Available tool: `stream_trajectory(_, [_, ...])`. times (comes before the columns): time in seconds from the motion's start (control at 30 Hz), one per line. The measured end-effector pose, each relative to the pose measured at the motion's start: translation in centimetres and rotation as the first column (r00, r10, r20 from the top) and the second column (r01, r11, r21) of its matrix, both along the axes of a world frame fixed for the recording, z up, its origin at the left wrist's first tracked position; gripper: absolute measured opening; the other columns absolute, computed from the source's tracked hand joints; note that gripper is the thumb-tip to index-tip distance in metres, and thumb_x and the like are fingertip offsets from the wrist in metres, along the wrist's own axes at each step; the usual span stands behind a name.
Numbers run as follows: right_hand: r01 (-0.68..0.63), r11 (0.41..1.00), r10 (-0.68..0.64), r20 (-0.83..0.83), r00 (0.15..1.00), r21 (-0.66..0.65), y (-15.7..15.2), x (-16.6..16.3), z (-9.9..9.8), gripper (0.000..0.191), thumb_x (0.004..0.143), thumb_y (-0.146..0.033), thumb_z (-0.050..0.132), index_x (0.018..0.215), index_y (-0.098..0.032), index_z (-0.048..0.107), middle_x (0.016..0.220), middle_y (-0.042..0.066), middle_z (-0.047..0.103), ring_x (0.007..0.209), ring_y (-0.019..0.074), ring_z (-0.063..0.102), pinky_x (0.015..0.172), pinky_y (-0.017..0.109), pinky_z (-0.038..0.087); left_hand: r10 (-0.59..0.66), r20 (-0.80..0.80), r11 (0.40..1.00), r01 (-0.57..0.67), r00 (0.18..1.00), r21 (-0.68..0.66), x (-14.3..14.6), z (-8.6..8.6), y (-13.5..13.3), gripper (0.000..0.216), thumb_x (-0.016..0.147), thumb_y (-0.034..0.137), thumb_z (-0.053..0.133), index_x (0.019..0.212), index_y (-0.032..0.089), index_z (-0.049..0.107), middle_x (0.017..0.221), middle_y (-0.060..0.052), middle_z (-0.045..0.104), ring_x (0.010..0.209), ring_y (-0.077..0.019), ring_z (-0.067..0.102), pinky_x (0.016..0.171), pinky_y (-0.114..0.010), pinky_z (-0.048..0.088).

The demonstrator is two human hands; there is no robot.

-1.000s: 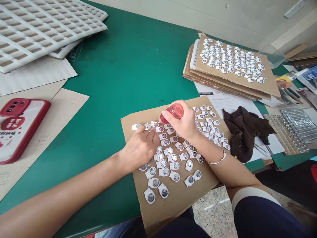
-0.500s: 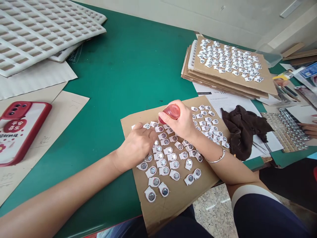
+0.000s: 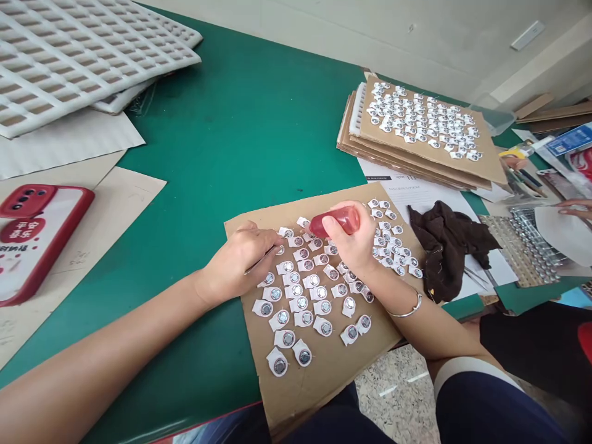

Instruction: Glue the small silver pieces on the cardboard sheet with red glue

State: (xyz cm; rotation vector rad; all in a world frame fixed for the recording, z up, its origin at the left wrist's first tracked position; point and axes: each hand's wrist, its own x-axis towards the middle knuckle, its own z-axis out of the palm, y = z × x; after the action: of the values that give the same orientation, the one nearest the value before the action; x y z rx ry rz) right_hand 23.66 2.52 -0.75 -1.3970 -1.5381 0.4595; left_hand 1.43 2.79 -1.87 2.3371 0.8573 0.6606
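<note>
1. Holding the red bottle (image 3: 340,221) above the far part of the cardboard sheet (image 3: 324,376), we have the fingers of our right hand (image 3: 361,237) wrapped about its body; whether its tip touches anything, we cannot tell.
2. We judge the red bottle light, soft-walled and perhaps slippery; its rounded body is the place to grip, clear of the tip.
3. Our left hand (image 3: 243,254), over the left edge of the cardboard sheet, has its fingers pinched on a thin metal tool (image 3: 261,260), probably stiff and light, best held along its shank.
4. Across the cardboard sheet lie white-tabbed discs (image 3: 304,318) with shiny centres. They seem light, their fine wires fragile, so we would lift each by its tab.
5. Right of the cardboard sheet, a dark cloth (image 3: 444,250) lies crumpled partly on a printed paper (image 3: 435,192), whose text is too small for us to read surely.
6. Well left of the cardboard sheet, on the counter (image 3: 240,123) side, a red-edged phone case (image 3: 41,246) carries Chinese characters, white on a red oval and dark beneath; we cannot make them out surely.
7. Far right of the cardboard sheet, a blue packet (image 3: 571,140) bears pale lettering, unreadable to us.
</note>
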Motion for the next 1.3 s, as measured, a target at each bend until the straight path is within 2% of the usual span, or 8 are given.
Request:
stream_trajectory(0.2, [-0.036,0.999,0.036,-0.001,0.999,-0.024,0.09,-0.26,-0.43,0.027,0.071,-0.042,0.067,0.083,-0.02,0.056,0.076,0.0,0.063,0.069,0.0128,0.06,0.063,0.028,0.051,0.005,0.012,1.0,-0.005,1.0,0.001,-0.02,0.07,0.08,0.015,0.09,0.014,0.044,0.093,0.015,0.059,0.074,-0.002,0.062,0.067,-0.0154,0.058,0.074,-0.034,0.04])
stream_trajectory(0.47, [-0.037,0.998,0.038,0.025,0.999,-0.051,0.11,-0.21,-0.68,0.03,0.071,-0.046,0.065,0.084,-0.021,0.055,0.078,0.001,0.064,0.07,0.0135,0.061,0.064,0.028,0.051,0.007,0.014,1.0,-0.008,1.0,0.007,-0.13,-0.07,-0.02,0.017,0.089,0.014,0.044,0.097,0.017,0.058,0.068,0.001,0.059,0.056,-0.0123,0.05,0.073,-0.033,0.039])
stream_trajectory(0.93, [-0.049,0.999,0.05,0.086,0.995,-0.015,0.1,-0.26,-0.84,0.03,0.073,-0.047,0.065,0.085,-0.022,0.055,0.079,0.0,0.065,0.071,0.0142,0.062,0.064,0.029,0.051,-0.006,0.031,1.0,0.006,0.999,-0.008,-0.16,-0.01,-0.04,0.016,0.088,0.011,0.045,0.098,0.016,0.057,0.069,0.003,0.057,0.056,-0.011,0.048,0.074,-0.031,0.038])
stream_trajectory(1.1, [-0.12,0.992,0.116,0.128,0.985,0.026,-0.26,-0.44,-0.56,0.028,0.073,-0.044,0.067,0.086,-0.023,0.053,0.079,0.0,0.065,0.073,0.0142,0.062,0.067,0.029,0.051,0.002,0.013,1.0,-0.002,1.0,-0.016,-0.09,0.03,0.03,0.016,0.089,0.013,0.044,0.097,0.017,0.057,0.068,0.002,0.057,0.056,-0.0118,0.05,0.074,-0.031,0.038])
stream_trajectory(1.3, [-0.162,0.987,0.16,0.165,0.973,-0.003,-0.5,-0.34,-0.49,0.029,0.074,-0.045,0.065,0.088,-0.024,0.052,0.082,0.001,0.063,0.074,0.0145,0.062,0.068,0.03,0.051,0.019,0.007,1.0,-0.018,1.0,-0.023,-0.02,-0.02,0.0,0.015,0.089,0.015,0.044,0.094,0.017,0.058,0.065,0.002,0.056,0.055,-0.0117,0.05,0.073,-0.031,0.039])
